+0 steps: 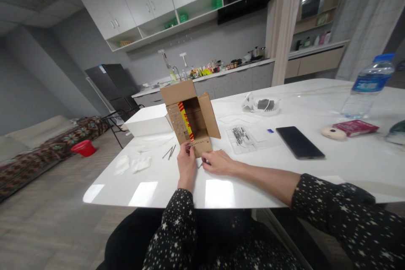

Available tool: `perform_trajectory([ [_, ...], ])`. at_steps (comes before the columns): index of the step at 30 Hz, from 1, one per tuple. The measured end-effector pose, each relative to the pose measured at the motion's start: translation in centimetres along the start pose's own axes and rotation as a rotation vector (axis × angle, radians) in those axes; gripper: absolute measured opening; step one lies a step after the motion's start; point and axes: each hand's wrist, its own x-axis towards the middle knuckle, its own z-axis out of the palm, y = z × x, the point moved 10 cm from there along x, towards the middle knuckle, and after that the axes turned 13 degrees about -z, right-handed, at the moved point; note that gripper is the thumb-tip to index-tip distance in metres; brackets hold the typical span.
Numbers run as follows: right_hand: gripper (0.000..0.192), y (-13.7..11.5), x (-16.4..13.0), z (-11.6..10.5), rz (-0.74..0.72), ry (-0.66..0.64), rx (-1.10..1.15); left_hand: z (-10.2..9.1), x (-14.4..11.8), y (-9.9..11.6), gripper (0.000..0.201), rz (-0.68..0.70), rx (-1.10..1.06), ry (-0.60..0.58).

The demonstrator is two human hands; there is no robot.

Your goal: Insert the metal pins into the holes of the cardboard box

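An open cardboard box (207,139) stands on the white table in front of me, flaps spread and its dark inside facing me. Small dots, holes or pin heads, mark its left side and run in a row along the lower flap. My left hand (186,160) has its fingers curled around the left edge of that lower flap. By the flap's right lower corner, my right hand (218,162) is closed, fingertips pinched, with a thin dark rod (200,166) poking out at them. Several thin dark rods, like nails (171,152), lie left of the box.
White tissues (141,164) lie to the left, and a white box (148,121) stands behind them. On the right are a clear plastic case (240,139) of small parts, a phone (299,142), a red packet (356,127) and a water bottle (368,86).
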Motion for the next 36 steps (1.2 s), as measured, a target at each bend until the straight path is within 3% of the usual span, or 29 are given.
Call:
perform_trajectory([
  [36,0.024,0.1,-0.1,0.1,0.015,-0.022,-0.009,1.1,-0.5,-0.1,0.017,-0.007,0.021,-0.105],
])
